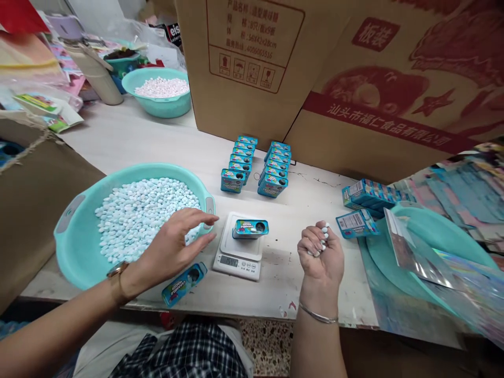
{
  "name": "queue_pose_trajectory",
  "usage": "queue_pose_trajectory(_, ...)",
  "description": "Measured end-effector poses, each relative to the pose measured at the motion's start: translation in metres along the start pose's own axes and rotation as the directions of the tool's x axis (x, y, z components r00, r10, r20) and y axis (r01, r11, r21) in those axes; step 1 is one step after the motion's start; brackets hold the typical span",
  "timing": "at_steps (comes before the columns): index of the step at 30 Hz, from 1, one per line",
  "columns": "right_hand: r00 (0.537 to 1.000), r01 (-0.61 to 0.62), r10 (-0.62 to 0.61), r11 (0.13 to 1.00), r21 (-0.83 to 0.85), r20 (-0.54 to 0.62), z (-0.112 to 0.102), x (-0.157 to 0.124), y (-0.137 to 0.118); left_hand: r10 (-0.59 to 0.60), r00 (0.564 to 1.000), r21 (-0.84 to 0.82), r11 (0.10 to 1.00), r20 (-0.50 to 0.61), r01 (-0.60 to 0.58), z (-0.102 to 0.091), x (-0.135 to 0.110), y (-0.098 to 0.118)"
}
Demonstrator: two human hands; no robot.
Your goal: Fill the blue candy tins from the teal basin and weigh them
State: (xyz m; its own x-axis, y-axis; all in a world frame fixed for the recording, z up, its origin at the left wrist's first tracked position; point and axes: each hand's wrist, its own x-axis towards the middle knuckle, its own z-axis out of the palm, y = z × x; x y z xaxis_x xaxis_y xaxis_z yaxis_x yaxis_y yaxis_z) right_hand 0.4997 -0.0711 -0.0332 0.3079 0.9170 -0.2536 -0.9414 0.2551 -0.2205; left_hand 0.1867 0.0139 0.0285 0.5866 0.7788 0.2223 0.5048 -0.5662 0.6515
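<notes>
My left hand (pixel 183 239) hovers between the candy basin and the scale, fingers and thumb apart with nothing between them. Curled palm-up at the right of the scale, my right hand (pixel 321 252) holds several pale blue candies (pixel 325 236). A blue candy tin (pixel 251 228) stands on the white digital scale (pixel 236 262), whose display is lit. Another blue tin (pixel 183 285) lies near the table's front edge, below my left hand. The turquoise basin (pixel 65 252) on the left holds a heap of light blue candies (pixel 137 215).
Two rows of blue tins (pixel 240 163) stand before large cardboard boxes (pixel 252 113). More tins (pixel 366 194) lie at the right, beside a turquoise basin (pixel 452 231) with plastic film. A smaller basin (pixel 157 107) of pale candies and a beige bottle (pixel 96 73) stand at the back left.
</notes>
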Motion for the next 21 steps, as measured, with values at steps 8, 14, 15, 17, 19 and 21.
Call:
queue_pose_trajectory(8, 0.998, -0.041, 0.044, 0.998, -0.051, 0.044, 0.008, 0.003, 0.017, 0.162, 0.971, 0.252, 0.946, 0.177, -0.203, 0.037, 0.041, 0.022)
queue_pose_trajectory(14, 0.998, -0.034, 0.039, 0.995, -0.095, 0.054, 0.002, 0.003, 0.017, 0.119, 0.938, 0.344, 0.909, 0.325, -0.235, 0.062, 0.063, 0.025)
queue_pose_trajectory(15, 0.998, -0.026, 0.031, 0.995, -0.099, 0.053, 0.0, 0.002, 0.015, 0.115, 0.933, 0.345, 0.908, 0.342, -0.239, 0.065, 0.068, 0.025)
queue_pose_trajectory(17, 0.999, -0.001, 0.005, 0.995, -0.096, 0.046, -0.004, 0.001, 0.011, 0.132, 0.926, 0.331, 0.909, 0.353, -0.255, 0.067, 0.084, 0.025)
queue_pose_trajectory(19, 0.999, 0.026, -0.023, 0.996, -0.081, 0.035, -0.008, -0.001, 0.006, 0.157, 0.927, 0.319, 0.908, 0.341, -0.271, 0.069, 0.102, 0.026)
queue_pose_trajectory(21, 0.999, 0.044, -0.043, 0.997, -0.061, 0.024, -0.012, -0.003, 0.001, 0.174, 0.926, 0.315, 0.906, 0.336, -0.284, 0.073, 0.123, 0.026)
